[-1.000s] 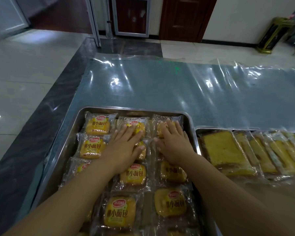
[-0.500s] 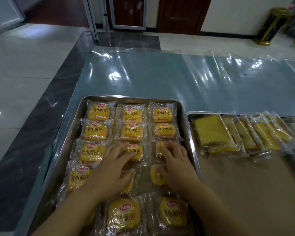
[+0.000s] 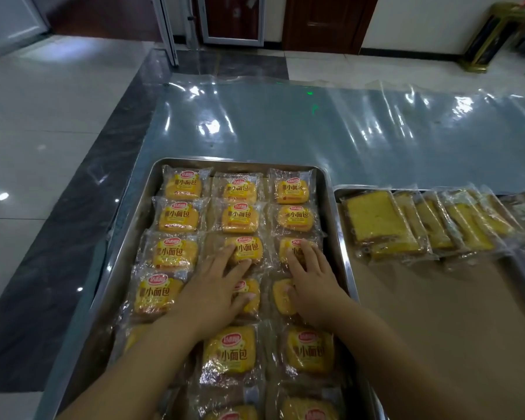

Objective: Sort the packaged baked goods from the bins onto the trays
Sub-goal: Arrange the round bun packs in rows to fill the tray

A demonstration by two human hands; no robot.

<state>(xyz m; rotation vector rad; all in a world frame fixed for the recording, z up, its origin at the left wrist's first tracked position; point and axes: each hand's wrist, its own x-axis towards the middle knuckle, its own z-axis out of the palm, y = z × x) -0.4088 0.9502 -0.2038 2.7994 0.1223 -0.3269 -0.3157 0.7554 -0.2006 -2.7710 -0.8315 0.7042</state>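
Spread fingers of the left hand (image 3: 212, 286) lie flat on middle-column bread packets (image 3: 181, 216); the right hand (image 3: 312, 283), fingers also spread, presses the right column. These packets fill the steel tray (image 3: 240, 161) in three columns; cake slice packets (image 3: 376, 225) overlap in the neighbouring tray (image 3: 338, 192)

Wrinkled plastic sheet (image 3: 315, 131), brown door (image 3: 327, 22).
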